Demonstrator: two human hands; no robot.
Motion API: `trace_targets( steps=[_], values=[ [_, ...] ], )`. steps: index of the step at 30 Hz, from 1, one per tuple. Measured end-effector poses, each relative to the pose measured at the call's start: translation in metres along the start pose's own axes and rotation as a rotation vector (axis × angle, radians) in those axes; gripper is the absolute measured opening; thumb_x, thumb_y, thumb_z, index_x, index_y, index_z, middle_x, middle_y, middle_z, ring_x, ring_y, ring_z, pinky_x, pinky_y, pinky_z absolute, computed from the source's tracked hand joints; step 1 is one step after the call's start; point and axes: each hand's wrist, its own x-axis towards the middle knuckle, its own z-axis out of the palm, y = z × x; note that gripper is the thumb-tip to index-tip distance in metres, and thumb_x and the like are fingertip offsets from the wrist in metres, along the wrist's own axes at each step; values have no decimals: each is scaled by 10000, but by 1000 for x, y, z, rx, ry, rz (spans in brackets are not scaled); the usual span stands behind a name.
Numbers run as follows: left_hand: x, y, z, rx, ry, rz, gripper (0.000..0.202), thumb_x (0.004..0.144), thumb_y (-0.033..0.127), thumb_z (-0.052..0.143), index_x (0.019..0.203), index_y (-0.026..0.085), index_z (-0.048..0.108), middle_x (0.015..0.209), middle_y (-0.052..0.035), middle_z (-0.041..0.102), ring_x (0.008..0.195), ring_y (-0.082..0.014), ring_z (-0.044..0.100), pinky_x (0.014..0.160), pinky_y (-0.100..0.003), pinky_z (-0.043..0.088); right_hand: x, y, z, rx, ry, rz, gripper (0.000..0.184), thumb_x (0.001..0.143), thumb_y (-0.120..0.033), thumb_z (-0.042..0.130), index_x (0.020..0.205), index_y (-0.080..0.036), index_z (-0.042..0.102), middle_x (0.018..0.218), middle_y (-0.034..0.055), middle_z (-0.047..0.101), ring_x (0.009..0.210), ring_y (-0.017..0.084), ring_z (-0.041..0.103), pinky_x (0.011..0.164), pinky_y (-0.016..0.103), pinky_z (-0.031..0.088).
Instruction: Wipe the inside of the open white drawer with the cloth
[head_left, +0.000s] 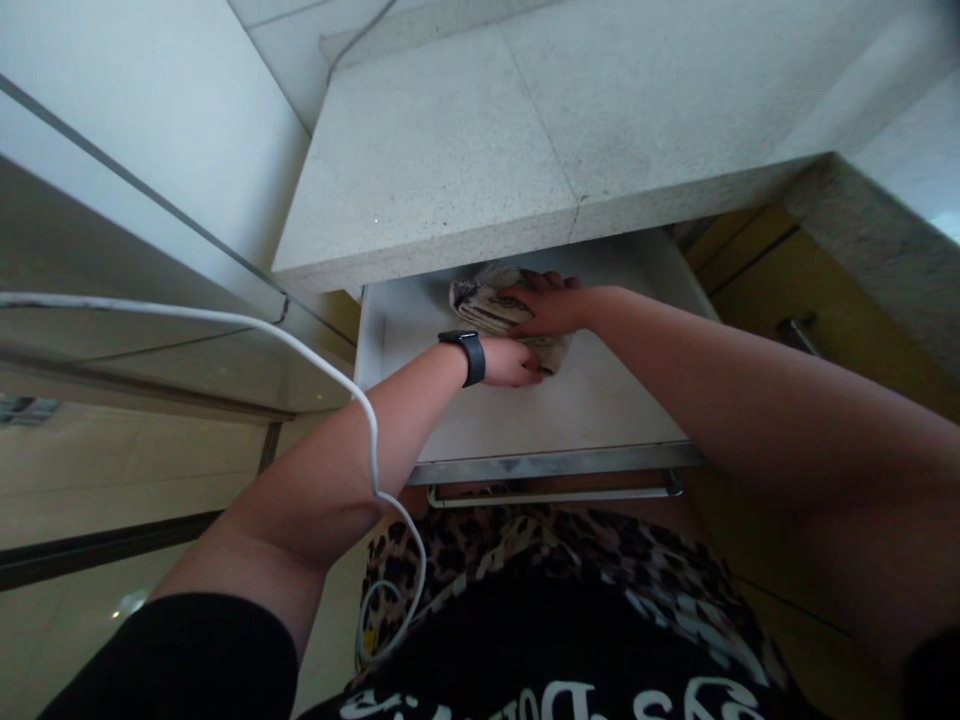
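Inside the pulled-out white drawer (pixel 480 425) lies a folded patterned cloth (pixel 480 302), beige with dark markings and stacked layers along its edge. My right hand (pixel 553 302) grips it from above, thumb on the near side and fingers over the far side. Lower down, my left hand (pixel 511 362) is closed at the cloth's near end, its fingers curled and partly hidden against the fabric. A black watch (pixel 466 352) is on my left wrist.
A speckled stone countertop (pixel 450 170) overhangs the back of the drawer. The drawer's metal handle (pixel 555 495) faces my body. A white cable (pixel 285 345) hangs across my left forearm. Yellowish cabinet fronts (pixel 847 300) with a handle stand at right; a tall glossy cabinet (pixel 172 130) stands at left.
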Motion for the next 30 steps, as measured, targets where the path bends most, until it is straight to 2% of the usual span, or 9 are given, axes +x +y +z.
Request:
trace_targets(
  steps=[2,4,8,10,18,25,30],
  values=[
    [-1,1,-1,1,0,2,400,1053,427,478,1020,135,750,976,-70,734,838,-163,594,763,-290,405,0,1,0,9,2,-7,1006,844,-711,680,1695,-278,366,1765,112,95,1575,421,178,1313,599,185],
    [-2,2,-1,-7,1,6,393,1054,422,479,989,134,739,962,-70,731,818,-160,582,753,-293,397,-1,1,0,14,-8,-8,1008,848,-709,682,1698,-270,366,1762,117,93,1581,433,168,1316,600,177],
    [-2,2,-1,-34,8,9,363,1042,399,495,948,135,726,939,-69,725,787,-155,567,736,-297,385,-3,-1,-2,9,-18,1,980,849,-712,677,1704,-423,295,1758,76,116,1578,458,173,1275,699,173],
    [-1,1,-1,-35,12,6,357,1036,402,503,962,135,729,933,-66,723,781,-154,566,728,-298,383,-4,-2,-3,0,-26,6,963,853,-716,668,1698,-461,280,1758,74,114,1576,461,178,1255,725,190],
    [1,-2,1,-63,6,5,349,1044,406,503,976,143,722,928,-57,718,755,-132,555,697,-275,362,-5,-3,-3,-7,-32,4,955,870,-699,672,1702,-441,282,1760,96,86,1571,476,175,1251,743,185],
    [2,-3,2,-25,-2,15,373,1035,429,488,1016,144,728,944,-55,725,791,-141,580,719,-273,381,-4,-1,-2,8,-13,-22,943,864,-705,673,1692,-441,306,1747,102,118,1566,475,182,1254,730,188],
    [0,0,0,1,6,7,380,1039,430,489,987,146,737,938,-58,725,796,-148,569,717,-277,371,-7,-5,-6,-15,-31,0,949,871,-694,655,1705,-439,280,1755,74,117,1577,473,192,1262,734,211]
  ],
)
